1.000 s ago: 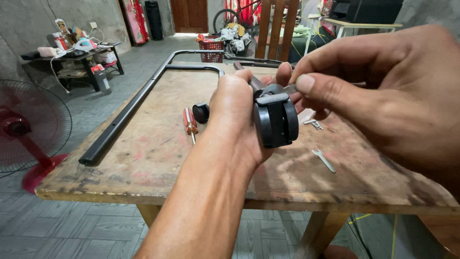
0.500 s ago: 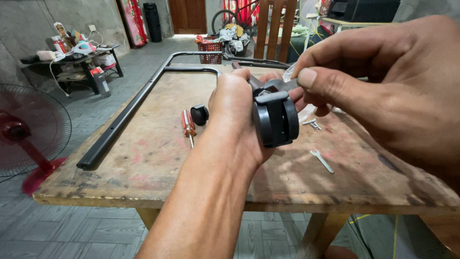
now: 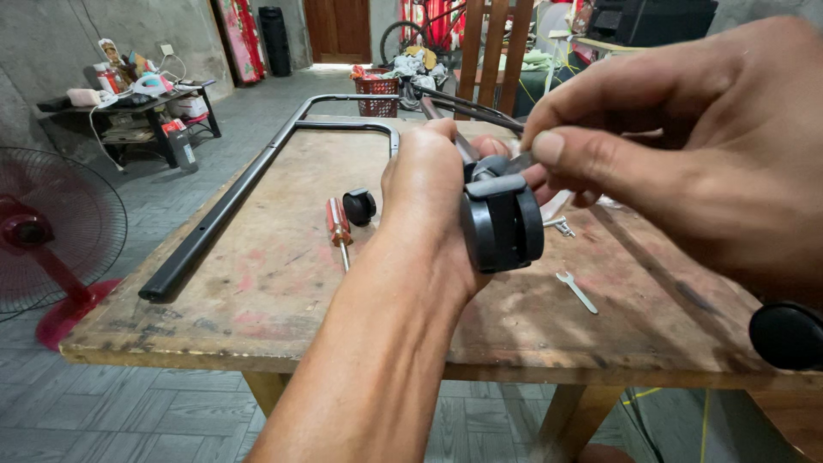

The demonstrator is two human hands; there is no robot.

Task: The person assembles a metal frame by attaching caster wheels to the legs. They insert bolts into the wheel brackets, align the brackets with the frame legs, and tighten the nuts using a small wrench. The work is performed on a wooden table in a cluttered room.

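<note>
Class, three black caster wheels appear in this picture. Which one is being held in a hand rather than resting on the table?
The twin-wheel caster gripped in the left hand. The small caster lies beside the red screwdriver, and another sits at the table's right edge.

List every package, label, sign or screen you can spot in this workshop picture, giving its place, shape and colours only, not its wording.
Red and black box: on the dark side table at far left; small, upright.
Pink block-shaped package: left end of that same table; low, oblong.
Red patterned panel: leaning by the back wall left of the doorway; tall, narrow.
No screen can be made out.
</note>
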